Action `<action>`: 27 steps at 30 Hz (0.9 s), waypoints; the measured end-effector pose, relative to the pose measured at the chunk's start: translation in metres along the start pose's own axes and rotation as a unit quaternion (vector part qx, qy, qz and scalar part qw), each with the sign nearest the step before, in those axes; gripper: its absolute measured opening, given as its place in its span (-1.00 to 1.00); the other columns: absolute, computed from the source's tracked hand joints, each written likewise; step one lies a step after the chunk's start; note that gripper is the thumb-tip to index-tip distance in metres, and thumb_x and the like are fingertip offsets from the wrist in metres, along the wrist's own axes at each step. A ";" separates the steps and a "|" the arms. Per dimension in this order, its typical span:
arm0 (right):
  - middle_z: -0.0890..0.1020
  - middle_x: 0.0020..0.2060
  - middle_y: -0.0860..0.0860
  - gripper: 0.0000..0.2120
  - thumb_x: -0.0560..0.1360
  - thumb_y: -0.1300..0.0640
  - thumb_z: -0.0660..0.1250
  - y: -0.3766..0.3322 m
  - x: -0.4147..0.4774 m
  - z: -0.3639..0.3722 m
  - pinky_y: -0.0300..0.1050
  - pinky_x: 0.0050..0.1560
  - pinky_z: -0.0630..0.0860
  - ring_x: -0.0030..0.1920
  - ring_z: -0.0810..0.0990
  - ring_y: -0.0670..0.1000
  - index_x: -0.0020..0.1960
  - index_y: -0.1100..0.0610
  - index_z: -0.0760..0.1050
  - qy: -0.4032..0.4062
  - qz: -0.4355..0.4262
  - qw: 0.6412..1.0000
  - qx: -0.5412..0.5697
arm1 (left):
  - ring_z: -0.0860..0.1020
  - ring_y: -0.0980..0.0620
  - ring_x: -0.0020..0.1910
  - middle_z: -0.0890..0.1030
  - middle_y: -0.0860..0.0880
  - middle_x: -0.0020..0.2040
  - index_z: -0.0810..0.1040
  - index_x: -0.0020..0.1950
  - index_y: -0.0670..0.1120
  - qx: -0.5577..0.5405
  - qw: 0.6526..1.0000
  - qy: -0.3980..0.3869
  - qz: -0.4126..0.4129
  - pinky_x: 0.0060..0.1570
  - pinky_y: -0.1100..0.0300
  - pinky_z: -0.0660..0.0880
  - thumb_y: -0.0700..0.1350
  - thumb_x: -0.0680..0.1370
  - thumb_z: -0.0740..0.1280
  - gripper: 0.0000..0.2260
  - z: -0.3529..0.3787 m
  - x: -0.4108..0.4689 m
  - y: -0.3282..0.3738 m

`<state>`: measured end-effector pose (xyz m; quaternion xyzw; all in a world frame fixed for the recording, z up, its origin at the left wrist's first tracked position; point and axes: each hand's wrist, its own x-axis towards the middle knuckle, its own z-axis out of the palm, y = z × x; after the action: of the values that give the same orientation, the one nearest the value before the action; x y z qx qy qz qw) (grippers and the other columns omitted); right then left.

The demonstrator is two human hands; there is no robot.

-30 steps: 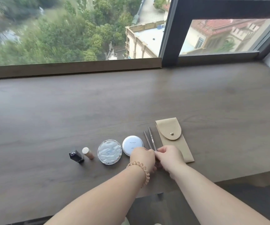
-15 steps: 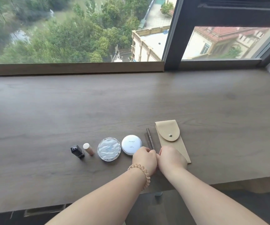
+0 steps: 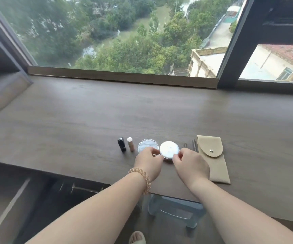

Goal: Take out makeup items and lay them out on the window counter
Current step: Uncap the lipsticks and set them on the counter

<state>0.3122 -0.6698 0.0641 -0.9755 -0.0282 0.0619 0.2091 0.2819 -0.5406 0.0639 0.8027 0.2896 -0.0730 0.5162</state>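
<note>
While sitting mid-row on the window counter [image 3: 71,120], the white compact [image 3: 169,149] is being pinched at its rim by left hand [image 3: 148,162] and right hand [image 3: 190,166]; probably light, rigid, slippery, so rim-gripping is suiting.

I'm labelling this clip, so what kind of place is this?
Probably a high-floor apartment or hotel room: a wooden window counter under a big window overlooking treetops and rooftops, with makeup like a white compact laid out.
</note>
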 end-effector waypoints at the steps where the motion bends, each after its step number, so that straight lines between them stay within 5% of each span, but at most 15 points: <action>1: 0.64 -0.16 0.04 -0.78 0.51 -0.03 0.16 -0.008 -0.001 0.001 -0.13 -0.28 0.32 -0.17 0.52 0.12 -0.15 0.05 0.52 -0.003 -0.015 1.000 0.002 | 0.65 -0.03 -0.11 0.64 0.02 -0.08 0.55 -0.08 0.04 -0.001 1.000 0.015 0.000 -0.02 0.07 0.58 -0.06 0.44 0.29 -0.90 -0.011 -0.003 -0.003; 8: 0.63 -0.15 -0.01 -0.84 0.49 0.00 0.19 -0.078 -0.015 0.026 -0.12 -0.27 0.37 -0.16 0.52 0.08 -0.07 0.03 0.51 -0.005 -0.097 0.994 0.042 | 0.63 -0.04 -0.11 0.64 -0.01 -0.09 0.55 -0.10 -0.01 -0.017 0.996 0.089 -0.013 0.01 0.02 0.58 -0.12 0.46 0.31 -0.94 -0.091 -0.011 -0.036; 12: 0.58 0.00 -0.02 -0.79 0.47 0.02 0.27 -0.113 0.000 0.047 -0.05 -0.03 0.41 0.05 0.54 0.05 0.07 0.03 0.52 0.026 -0.160 0.986 0.042 | 0.54 0.04 -0.15 0.57 -0.01 -0.03 0.52 0.10 -0.04 0.001 0.996 0.092 -0.004 -0.08 0.18 0.49 -0.10 0.48 0.33 -0.80 -0.120 0.006 -0.050; 20: 0.47 0.24 -0.11 -0.59 0.46 0.02 0.31 -0.153 0.018 0.086 -0.07 0.24 0.25 0.30 0.36 -0.02 0.30 -0.04 0.39 0.013 -0.067 0.998 0.014 | 0.39 -0.01 0.33 0.47 0.00 0.29 0.36 0.38 0.05 0.194 0.975 -0.004 0.108 0.31 0.06 0.35 0.01 0.46 0.35 -0.51 -0.152 0.075 -0.060; 23: 0.46 0.26 -0.10 -0.60 0.47 0.02 0.31 -0.154 0.017 0.090 -0.08 0.25 0.24 0.31 0.35 -0.02 0.29 -0.03 0.40 0.034 -0.036 0.999 0.015 | 0.36 -0.05 0.32 0.47 0.01 0.28 0.41 0.33 0.05 0.266 0.954 -0.051 0.129 0.28 0.05 0.34 0.02 0.48 0.31 -0.59 -0.144 0.090 -0.055; 27: 0.44 0.28 -0.12 -0.60 0.47 -0.03 0.30 -0.151 0.010 0.085 -0.08 0.23 0.24 0.33 0.31 -0.05 0.30 -0.05 0.41 0.052 -0.020 0.998 0.013 | 0.46 -0.02 0.21 0.57 0.05 0.12 0.53 0.10 0.04 0.309 0.941 -0.006 0.137 0.13 0.06 0.30 -0.02 0.50 0.23 -0.79 -0.137 0.095 -0.049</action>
<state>0.3067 -0.4976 0.0483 -0.9738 -0.0356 0.0073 0.2244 0.3083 -0.3696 0.0489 0.9542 0.1368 -0.0923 0.2494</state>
